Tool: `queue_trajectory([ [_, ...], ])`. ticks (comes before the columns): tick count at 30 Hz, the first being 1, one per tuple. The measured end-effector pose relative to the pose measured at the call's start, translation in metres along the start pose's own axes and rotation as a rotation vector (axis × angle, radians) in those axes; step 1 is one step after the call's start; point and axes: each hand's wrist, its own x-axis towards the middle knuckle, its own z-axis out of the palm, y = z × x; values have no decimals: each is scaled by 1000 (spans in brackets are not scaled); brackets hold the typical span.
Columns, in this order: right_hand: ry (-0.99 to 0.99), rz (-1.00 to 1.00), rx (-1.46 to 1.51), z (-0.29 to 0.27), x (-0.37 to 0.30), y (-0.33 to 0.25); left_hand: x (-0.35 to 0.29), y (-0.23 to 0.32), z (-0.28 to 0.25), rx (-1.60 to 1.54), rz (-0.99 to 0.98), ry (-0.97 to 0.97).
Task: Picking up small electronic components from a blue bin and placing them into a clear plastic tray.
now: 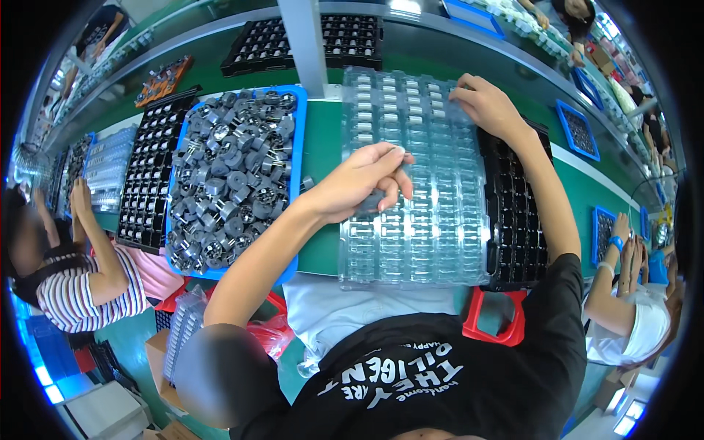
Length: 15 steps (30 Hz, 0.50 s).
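Observation:
My left hand point(363, 183) hovers over the left middle of a clear plastic blister tray point(418, 242), fingers closed on several small grey round parts. My right hand point(488, 106) rests on the far right corner of the same tray, fingertips pressing its rim. The tray has rows of pockets; the far rows hold small grey parts. It lies on the green bench point(319, 147), partly over a black grid tray point(517, 220). A blue bin point(297, 132) heaped with the same grey round parts sits just left of my left hand.
Black grid trays lie left of the bin point(150, 176) and at the far side point(352, 40). A grey post point(304, 44) rises between them. Co-workers sit on both sides, one at the left point(81, 257) and one at the right point(623, 293). Small blue trays point(579, 132) lie farther right.

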Motion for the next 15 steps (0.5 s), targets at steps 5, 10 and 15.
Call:
queue_trajectory([
  [5,-85,-93,-31,-11,6,4,-5,3,-3,-73,28,-3],
  [10,-44,-148,-41,-7,12,8,-9,11,1,-69,86,21],
  [15,157,20,253,-14,0,-14,-8,10,0,15,150,29],
])
